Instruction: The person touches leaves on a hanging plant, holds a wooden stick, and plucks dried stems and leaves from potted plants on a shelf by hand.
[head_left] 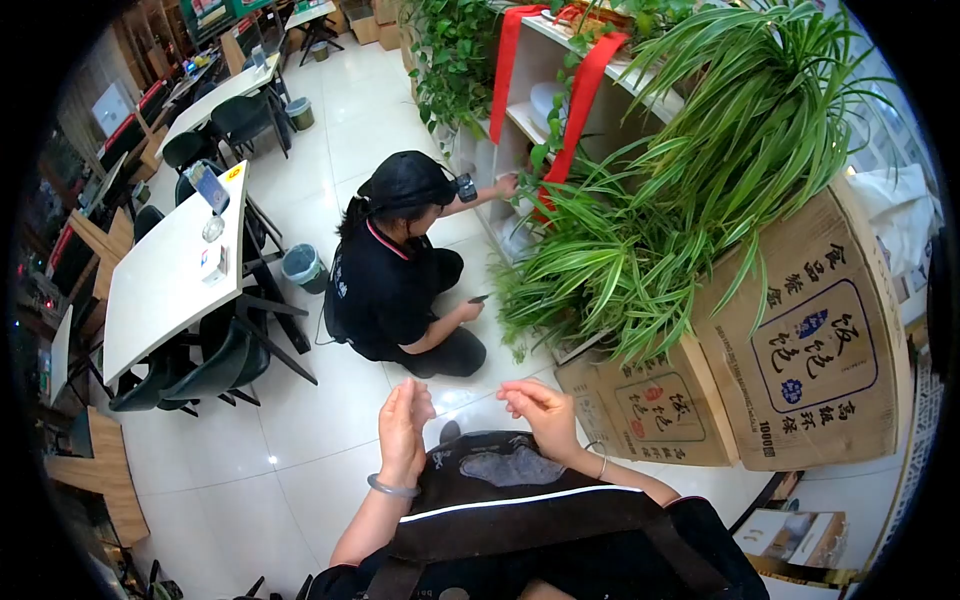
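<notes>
Apron: dark, one; we are wearing the apron [540, 525], its white stripe running across, just below and between our fingers.

Left hand: one; our left hand [402, 425] is curling its fingers loosely inward near the thumb, a grey bangle circling the wrist.

Right hand: one; our right hand [545, 418] is bending its fingers, the tips drawing close to the thumb. We cannot tell whether either hand is pinching anything thin.

Cartons: two, printed; the small carton [650, 405] is standing just right of our right fingers, the large carton [805, 330] rising beyond it.

Plant: striped leaves; the plant [610, 260] is spilling over above the cartons, ahead of our right fingers.

Person: one, black cap; the person [385, 285] is crouching ahead of our fingers, stretching one hand toward the shelf [527, 118] and holding a small dark object [478, 299] in the other.

Ribbons: red; the ribbons [583, 105] are hanging down the shelf.

Bin: one; the bin [303, 268] is standing ahead and left of our left fingers, the white table [165, 300] stretching farther left.
</notes>
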